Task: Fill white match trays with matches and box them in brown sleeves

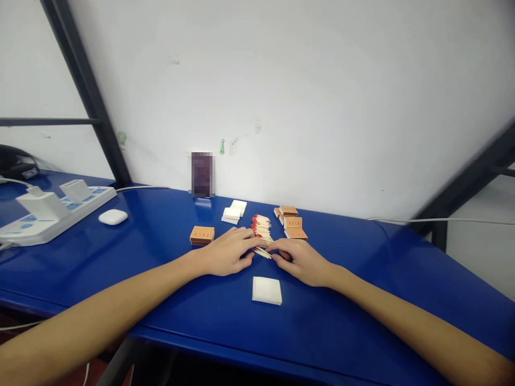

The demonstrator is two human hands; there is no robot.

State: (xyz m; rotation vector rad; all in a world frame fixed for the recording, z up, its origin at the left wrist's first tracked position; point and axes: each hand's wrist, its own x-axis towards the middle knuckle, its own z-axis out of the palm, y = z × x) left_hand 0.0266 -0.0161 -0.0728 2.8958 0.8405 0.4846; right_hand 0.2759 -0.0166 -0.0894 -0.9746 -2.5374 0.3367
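A loose pile of red-headed matches [263, 225] lies on the blue table. Nearer to me, a few separate matches [263, 252] sit between my two hands. My left hand [231, 251] reaches in from the left, its thumb and index finger closed about the red-headed ends. From the right, my right hand [301, 260] has bent fingers and thumb at the plain ends. Whether these matches are lifted off the table, I cannot tell. Just in front of my hands rests a white matchbox tray [266, 290], apart from both.
Orange matchboxes [202, 235] are stacked left of my left hand; orange matchbox sleeves [293, 223] lie right of the pile. White trays [233, 212] are behind. A white earbud case [113, 216], a power strip [60, 228] and a pixelated dark rectangle [202, 175] also stand about.
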